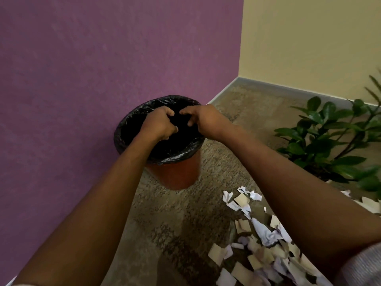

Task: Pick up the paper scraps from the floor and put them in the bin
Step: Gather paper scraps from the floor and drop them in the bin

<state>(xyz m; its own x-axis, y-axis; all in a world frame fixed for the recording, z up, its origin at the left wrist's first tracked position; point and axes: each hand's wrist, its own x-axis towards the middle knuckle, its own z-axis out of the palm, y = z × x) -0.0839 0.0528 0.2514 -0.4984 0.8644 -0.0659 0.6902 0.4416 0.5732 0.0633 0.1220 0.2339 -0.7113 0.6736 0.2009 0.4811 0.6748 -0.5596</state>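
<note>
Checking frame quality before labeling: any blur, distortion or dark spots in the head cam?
Head view: wide-angle bend shows in the skirting lines; the plant at the right edge is smeared; the bin liner's inside is pure black, so nothing under the left hand and right hand can be read; paper scraps are soft but recognisable; lighting is even, no glare.

Left wall (72,79) is a mottled purple, the other wall (309,38) pale yellow with a grey-blue skirting board (288,88). The bin (177,174) is terracotta orange with a shiny black liner (127,129). Carpet (185,213) is speckled beige-brown (darker patches too), paper scraps (257,244) white and tan, plant (329,131) glossy dark green.
</note>
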